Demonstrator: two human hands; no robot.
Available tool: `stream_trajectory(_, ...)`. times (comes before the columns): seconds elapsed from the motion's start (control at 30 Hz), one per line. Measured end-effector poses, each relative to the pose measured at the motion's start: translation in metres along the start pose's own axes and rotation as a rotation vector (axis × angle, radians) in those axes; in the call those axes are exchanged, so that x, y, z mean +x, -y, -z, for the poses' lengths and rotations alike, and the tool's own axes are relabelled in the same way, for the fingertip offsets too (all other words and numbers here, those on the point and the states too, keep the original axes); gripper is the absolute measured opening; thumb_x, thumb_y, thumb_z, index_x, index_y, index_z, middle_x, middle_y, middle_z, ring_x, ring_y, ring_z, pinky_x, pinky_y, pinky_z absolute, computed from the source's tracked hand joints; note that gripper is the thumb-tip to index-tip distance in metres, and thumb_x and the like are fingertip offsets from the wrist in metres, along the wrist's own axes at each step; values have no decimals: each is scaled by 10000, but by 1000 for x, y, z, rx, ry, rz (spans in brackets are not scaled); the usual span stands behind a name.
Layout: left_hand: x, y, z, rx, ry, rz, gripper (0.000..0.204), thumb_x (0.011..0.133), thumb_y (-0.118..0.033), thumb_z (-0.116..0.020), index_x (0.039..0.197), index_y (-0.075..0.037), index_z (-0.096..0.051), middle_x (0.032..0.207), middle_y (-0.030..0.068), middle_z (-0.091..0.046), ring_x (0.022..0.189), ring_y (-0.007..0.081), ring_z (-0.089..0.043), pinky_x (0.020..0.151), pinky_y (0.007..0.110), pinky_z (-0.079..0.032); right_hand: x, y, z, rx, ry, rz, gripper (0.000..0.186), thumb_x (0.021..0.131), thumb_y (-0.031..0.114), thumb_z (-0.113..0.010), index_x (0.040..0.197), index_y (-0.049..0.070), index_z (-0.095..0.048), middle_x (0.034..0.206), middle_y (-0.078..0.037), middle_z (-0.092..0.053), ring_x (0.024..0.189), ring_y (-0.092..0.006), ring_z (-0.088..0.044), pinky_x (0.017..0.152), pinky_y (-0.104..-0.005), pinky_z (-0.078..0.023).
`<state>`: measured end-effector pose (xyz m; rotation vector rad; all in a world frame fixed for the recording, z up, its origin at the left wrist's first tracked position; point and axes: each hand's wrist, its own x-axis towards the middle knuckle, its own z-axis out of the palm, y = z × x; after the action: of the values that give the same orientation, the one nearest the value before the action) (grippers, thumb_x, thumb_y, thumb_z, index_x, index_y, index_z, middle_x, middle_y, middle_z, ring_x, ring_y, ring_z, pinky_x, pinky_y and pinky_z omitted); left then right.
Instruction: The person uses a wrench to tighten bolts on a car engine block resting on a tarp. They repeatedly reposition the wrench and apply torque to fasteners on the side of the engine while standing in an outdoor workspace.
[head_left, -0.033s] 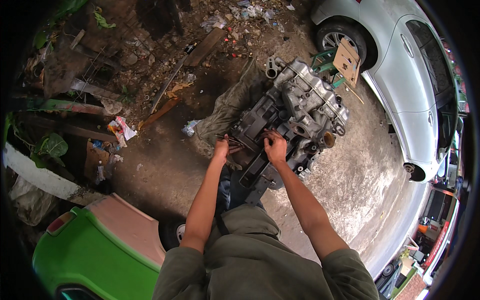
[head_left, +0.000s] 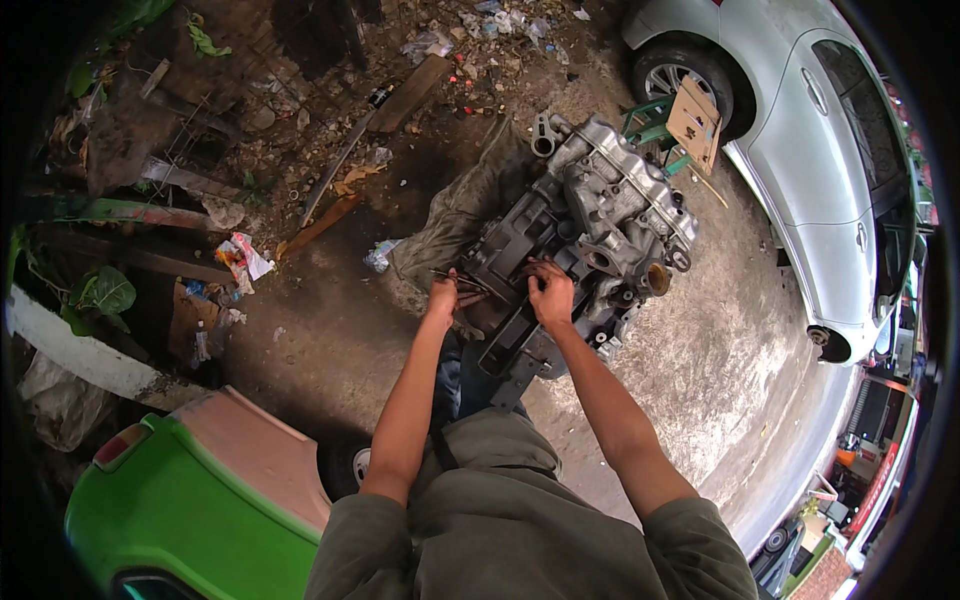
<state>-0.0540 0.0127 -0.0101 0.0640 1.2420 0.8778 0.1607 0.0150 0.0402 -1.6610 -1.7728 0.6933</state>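
Note:
A car engine lies tilted on the ground in front of me, its ribbed silver cover on the far right and its dark block on the near left. At the block's near left edge, my left hand is closed on a thin dark rod, whose kind I cannot make out. My right hand rests on the middle of the dark block, fingers curled inward. Whatever its fingertips pinch, if anything, is hidden. A dark flat bracket sticks out from the engine's near end, close to my legs.
A crumpled grey-green cloth lies along the engine's left side. Beyond the engine stand a green stool with a cardboard piece and a silver car. A green car body is at near left. Planks and litter cover the far ground.

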Motion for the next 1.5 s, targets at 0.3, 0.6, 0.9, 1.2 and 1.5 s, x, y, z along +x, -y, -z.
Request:
stream_trajectory(0.3, 1, -5, -8, -126, 9, 61, 278, 1100, -216, -328, 1009, 6, -469, 1083, 320, -606, 969, 449, -668, 873, 579, -626, 9, -3, -3, 1, -11, 6, 133, 785, -2, -631, 874, 12, -729, 1047, -105, -741, 1103, -286, -668, 1083, -389, -478)
stream_trajectory(0.6, 4, 0, -5, -199, -34, 112, 186, 1085, -177, -372, 1077, -25, -479, 1115, 308, -599, 990, 428, -669, 879, 555, -629, 7, -7, -5, -7, -7, -4, 144, 790, 6, -638, 898, 23, -732, 1106, -107, -736, 1162, -323, -642, 1060, -397, -486)
stream_trajectory(0.9, 6, 6, -7, -127, -30, 93, 174, 1056, -113, -474, 1099, 37, -550, 1054, 214, -663, 999, 368, -680, 904, 489, -627, 7, -11, -6, -16, 14, -30, 152, 800, 20, -652, 926, 25, -737, 1154, -105, -726, 1214, -349, -613, 1046, -400, -487)
stream_trajectory(1.2, -11, 12, -11, -191, -66, -61, 129, 1019, -33, -534, 1103, 47, -592, 1060, 160, -667, 967, 313, -688, 936, 447, -619, 6, -15, -6, -12, 34, -40, 161, 801, 30, -651, 933, 39, -742, 1169, -101, -722, 1239, -346, -597, 1047, -403, -485)
stream_trajectory(1.5, -55, 49, 18, 940, 26, -994, 172, 921, -2, -626, 1069, 20, -711, 1093, 172, -713, 941, 260, -723, 811, 358, -562, 7, -10, -5, -6, 27, -54, 154, 803, 24, -652, 917, 59, -748, 1165, -93, -724, 1238, -338, -599, 1051, -407, -482)
